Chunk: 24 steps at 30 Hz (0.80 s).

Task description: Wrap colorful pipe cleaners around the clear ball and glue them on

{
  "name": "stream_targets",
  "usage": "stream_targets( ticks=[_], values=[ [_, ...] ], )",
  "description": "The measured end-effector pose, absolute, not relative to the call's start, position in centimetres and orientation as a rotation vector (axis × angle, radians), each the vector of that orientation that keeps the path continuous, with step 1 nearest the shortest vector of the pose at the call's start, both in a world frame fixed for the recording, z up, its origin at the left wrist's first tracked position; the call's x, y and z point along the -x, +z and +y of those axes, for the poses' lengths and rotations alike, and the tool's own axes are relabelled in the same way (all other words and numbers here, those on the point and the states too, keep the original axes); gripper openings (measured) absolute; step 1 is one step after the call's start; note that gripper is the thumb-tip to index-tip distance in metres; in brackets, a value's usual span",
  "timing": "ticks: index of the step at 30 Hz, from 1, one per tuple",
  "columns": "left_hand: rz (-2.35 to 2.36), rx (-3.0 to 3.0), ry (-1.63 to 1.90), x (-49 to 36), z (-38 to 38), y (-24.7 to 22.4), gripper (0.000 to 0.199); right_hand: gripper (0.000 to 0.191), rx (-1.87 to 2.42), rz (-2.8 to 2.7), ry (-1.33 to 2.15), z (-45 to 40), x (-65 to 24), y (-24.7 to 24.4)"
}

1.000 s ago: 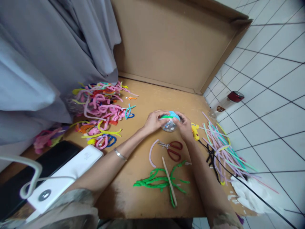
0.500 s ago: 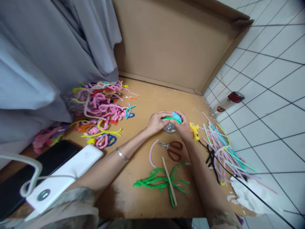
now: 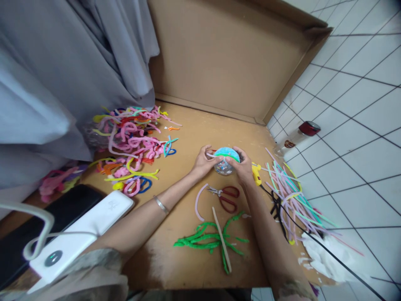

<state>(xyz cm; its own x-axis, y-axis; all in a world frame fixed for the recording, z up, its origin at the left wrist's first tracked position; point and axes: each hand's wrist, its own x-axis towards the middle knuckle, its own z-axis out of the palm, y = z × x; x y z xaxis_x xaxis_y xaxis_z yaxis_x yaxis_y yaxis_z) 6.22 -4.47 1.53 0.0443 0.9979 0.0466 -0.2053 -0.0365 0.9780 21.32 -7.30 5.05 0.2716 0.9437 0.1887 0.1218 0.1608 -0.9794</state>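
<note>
Between my two hands is a round object [image 3: 227, 153] with a ridged light-blue top, a green band around its middle and a clear lower part with small bits showing in it. My left hand [image 3: 204, 163] grips its left side, thumb on the green band, and a short pale strip shows between thumb and fingers. On the other side my right hand [image 3: 243, 164] is wrapped round it, thumb pressed on the front. Red-handled scissors [image 3: 228, 198] lie just nearer to me, beside a curved lilac pipe cleaner [image 3: 197, 203].
Green pipe cleaners [image 3: 200, 241] lie under a thin pale stick [image 3: 222, 241]. A yellow glue gun [image 3: 256, 173] and a bundle of pastel pipe cleaners [image 3: 290, 196] are at right. Tangled pipe cleaners [image 3: 134, 133] and a white power bank [image 3: 84, 234] occupy the left; a bottle [image 3: 296, 139] stands by the tiles.
My left fingers have come off the top of the round object and shifted to its left side. More of the blue top and clear lower part now shows.
</note>
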Motion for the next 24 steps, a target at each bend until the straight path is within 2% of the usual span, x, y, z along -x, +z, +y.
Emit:
stream_targets(
  ticks=[4, 12, 15, 20, 24],
  values=[
    [0.923, -0.952, 1.269, -6.7, -5.2, 1.6, 0.067, 0.080, 1.258, -1.101, 0.810, -7.5, -20.8, 5.0],
    [1.010, -1.172, 1.436, -5.9, -5.1, 2.9, 0.084, 0.086, 1.150, -1.157, 0.966, -7.4, -20.4, 4.4],
    [1.027, -1.278, 1.483, -6.2, -5.8, 3.0, 0.074, 0.087, 1.152, -1.159, 1.020, -7.3, -20.8, 4.2],
    [1.041, -1.357, 1.498, -6.7, -7.0, 2.8, 0.043, 0.085, 1.165, -1.147, 1.064, -7.2, -21.5, 4.4],
    [1.046, -1.395, 1.505, -6.8, -7.5, 3.1, 0.037, 0.084, 1.158, -1.166, 1.114, -7.4, -21.7, 4.9]
  ],
)
